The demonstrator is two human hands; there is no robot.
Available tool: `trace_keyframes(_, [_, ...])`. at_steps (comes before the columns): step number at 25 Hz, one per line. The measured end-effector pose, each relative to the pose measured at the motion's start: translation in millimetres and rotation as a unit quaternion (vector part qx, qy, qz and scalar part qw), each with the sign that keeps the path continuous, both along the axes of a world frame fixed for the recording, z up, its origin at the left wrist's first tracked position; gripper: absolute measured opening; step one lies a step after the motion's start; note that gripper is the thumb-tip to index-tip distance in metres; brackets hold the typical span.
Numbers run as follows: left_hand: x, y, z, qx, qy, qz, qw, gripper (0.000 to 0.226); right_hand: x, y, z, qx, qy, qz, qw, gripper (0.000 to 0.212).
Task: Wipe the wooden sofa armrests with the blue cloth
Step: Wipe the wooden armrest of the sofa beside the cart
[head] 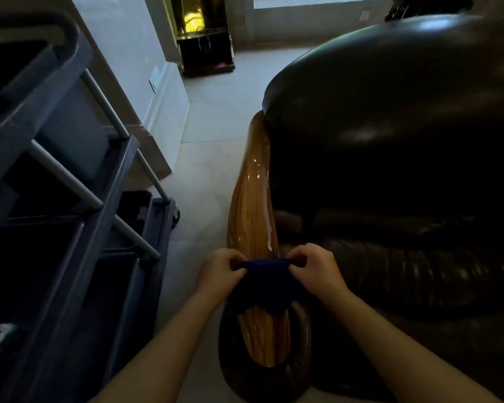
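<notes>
two hands stretch the blue cloth (269, 282) over the wooden armrest (252, 205): left hand (220, 271) and right hand (314, 266) each pinch an upper corner in curled fingers. dark leather sofa (390, 141) lies right of it, a grey cart (70, 184) left, pale tiled floor (210, 135) between.

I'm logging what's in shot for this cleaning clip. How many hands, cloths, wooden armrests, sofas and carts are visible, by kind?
Hands: 2, left hand and right hand, both gripping the cloth
Cloth: 1, dark blue
Wooden armrest: 1
Sofa: 1, dark leather
Cart: 1, grey
Total: 6
</notes>
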State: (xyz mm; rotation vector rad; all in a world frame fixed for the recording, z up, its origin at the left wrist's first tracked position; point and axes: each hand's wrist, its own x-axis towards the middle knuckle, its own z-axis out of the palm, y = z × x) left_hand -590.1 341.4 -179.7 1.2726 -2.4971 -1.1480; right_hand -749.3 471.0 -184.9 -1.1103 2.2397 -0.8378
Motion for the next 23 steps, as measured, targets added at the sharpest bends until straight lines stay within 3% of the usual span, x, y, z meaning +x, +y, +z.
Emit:
trace_keyframes(8, [-18.2, -18.1, -72.9, -0.043, 0.062, 0.011, 0.997, 0.019, -6.2, -26.4, -69.2, -0.023, 0.021, -0.028, 0.999, 0.017])
trace_keyframes(11, [-20.9, -4.9, -109.5, -0.153, 0.074, 0.03, 0.985, 0.035, 11.8, -22.8, -112.3, -0.032, 0.122, -0.074, 0.989, 0.034])
trace_keyframes(13, [-23.8, 13.2, -131.9, -0.264, 0.026, 0.004, 0.964, 0.052, 30.2, -19.8, -137.7, -0.011, 0.202, -0.061, 0.977, 0.056])
trace_keyframes(15, [-26.3, 27.3, -150.7, -0.327, -0.03, -0.051, 0.943, 0.057, 44.0, -20.6, -157.8, 0.002, 0.205, -0.033, 0.978, 0.061])
trace_keyframes(19, [-33.5, 17.5, -174.2, -0.328, -0.074, -0.047, 0.94, 0.056, 42.3, -35.8, -181.9, -0.018, 0.188, -0.036, 0.981, 0.058])
trace_keyframes(23, [-48.2, 0.6, -178.8, -0.319, -0.035, -0.011, 0.947, 0.052, 27.1, -55.5, -184.6, -0.069, 0.193, -0.037, 0.978, 0.056])
